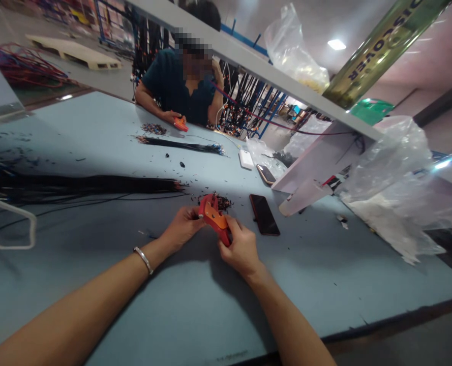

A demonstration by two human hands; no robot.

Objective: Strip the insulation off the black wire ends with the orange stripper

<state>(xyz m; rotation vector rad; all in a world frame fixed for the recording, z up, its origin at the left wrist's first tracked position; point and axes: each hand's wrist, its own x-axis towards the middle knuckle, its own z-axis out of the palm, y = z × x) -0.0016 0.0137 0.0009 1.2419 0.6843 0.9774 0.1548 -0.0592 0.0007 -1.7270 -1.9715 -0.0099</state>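
Resting just above the blue tabletop (195, 305) near its front middle, one red-and-orange hand tool (214, 216) is gripped from both sides. The right hand (241, 249) is wrapped around its handles, and the left hand (182, 226) has its fingers curled against the red head. One heap of dark clippings (224, 203) lies just behind. Two phones (264, 214) (266, 174) lie to the right and two black wire bundles (77, 184) (180, 145) to the left. A co-worker's hand (172, 117) holds a second orange tool (180, 124).
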